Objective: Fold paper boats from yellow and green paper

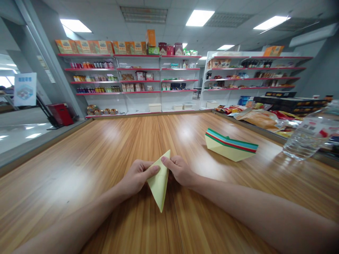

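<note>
A pale yellow piece of folded paper (159, 185), shaped like a narrow triangle with one point downward, is held up over the wooden table (113, 141). My left hand (140, 176) grips its left edge, thumb lying across the front face and fingers behind. On the upper right edge, my right hand (181, 171) pinches the paper near its top point, with the other fingers curled behind. To the right stands a folded paper boat (230, 146), pale yellow below with green, blue, white and red stripes along its rim. Neither hand touches the boat.
A clear plastic bottle (304, 141) stands at the table's right side. Beyond it are packaged snacks (259, 118) and stacked black boxes (288, 102). Shelves of goods (140, 68) line the back, and a raised edge (148, 115) borders the table.
</note>
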Motion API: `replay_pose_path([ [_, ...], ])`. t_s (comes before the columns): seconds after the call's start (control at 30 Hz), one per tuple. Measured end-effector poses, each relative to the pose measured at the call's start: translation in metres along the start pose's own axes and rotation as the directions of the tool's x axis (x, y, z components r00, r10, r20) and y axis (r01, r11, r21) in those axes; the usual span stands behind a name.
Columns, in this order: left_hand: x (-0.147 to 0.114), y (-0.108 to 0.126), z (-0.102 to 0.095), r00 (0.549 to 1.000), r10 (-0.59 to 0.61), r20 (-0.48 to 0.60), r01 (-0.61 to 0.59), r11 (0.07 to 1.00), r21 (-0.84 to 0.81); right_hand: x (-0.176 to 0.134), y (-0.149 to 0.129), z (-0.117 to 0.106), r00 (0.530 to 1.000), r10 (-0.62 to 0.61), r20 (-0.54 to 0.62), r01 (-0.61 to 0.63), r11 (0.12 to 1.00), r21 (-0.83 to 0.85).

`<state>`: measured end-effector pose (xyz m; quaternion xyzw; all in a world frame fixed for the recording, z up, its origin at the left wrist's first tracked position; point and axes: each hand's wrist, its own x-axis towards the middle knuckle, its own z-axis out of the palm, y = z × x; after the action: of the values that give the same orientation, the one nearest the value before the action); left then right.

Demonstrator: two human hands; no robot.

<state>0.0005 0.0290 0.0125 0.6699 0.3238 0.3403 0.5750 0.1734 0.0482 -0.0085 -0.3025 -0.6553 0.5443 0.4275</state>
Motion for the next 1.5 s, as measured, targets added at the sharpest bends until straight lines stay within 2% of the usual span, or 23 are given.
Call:
replay_pose_path([
  [0.17, 0.0, -0.002, -0.003, 0.999, -0.011, 0.047, 0.013, 0.999, -0.048, -0.003, -0.003, -0.002, 0.999, -0.023, 0.031, 0.026, 0.995, -0.098],
  [0.3, 0.0, -0.003, -0.004, 1.0, -0.021, -0.002, 0.021, 0.999, -0.024, -0.004, -0.005, -0.001, 0.999, -0.039, 0.002, 0.039, 0.991, -0.129],
  [0.43, 0.0, -0.003, -0.001, 0.999, 0.01, -0.032, -0.01, 1.0, -0.009, -0.001, -0.003, -0.001, 1.0, -0.002, -0.018, 0.001, 0.996, -0.086],
  [0.6, -0.001, -0.001, 0.001, 1.0, 0.017, -0.01, -0.017, 1.0, 0.002, -0.003, -0.006, -0.001, 1.0, -0.011, 0.026, 0.015, 0.989, -0.146],
  [0.73, -0.001, -0.002, 0.0, 1.0, 0.009, 0.007, -0.009, 1.0, -0.009, -0.006, -0.011, -0.001, 1.0, -0.03, 0.007, 0.031, 0.98, -0.197],
  [0.87, 0.001, -0.004, 0.001, 0.998, 0.035, -0.052, -0.033, 0.999, 0.042, -0.003, -0.008, -0.002, 0.999, -0.029, -0.02, 0.025, 0.986, -0.165],
  [0.93, 0.002, -0.005, 0.001, 0.995, 0.057, -0.084, -0.051, 0.996, 0.07, -0.002, -0.005, -0.003, 1.0, -0.024, -0.006, 0.023, 0.99, -0.139],
  [1.1, 0.002, -0.005, 0.001, 0.993, 0.063, -0.097, -0.054, 0.995, 0.088, -0.002, -0.002, -0.004, 0.998, 0.004, 0.066, 0.009, 0.981, -0.196],
  [1.5, 0.001, 0.0, 0.002, 0.994, 0.037, -0.098, -0.028, 0.996, 0.09, -0.003, -0.004, -0.003, 0.998, -0.009, 0.054, 0.022, 0.971, -0.24],
])
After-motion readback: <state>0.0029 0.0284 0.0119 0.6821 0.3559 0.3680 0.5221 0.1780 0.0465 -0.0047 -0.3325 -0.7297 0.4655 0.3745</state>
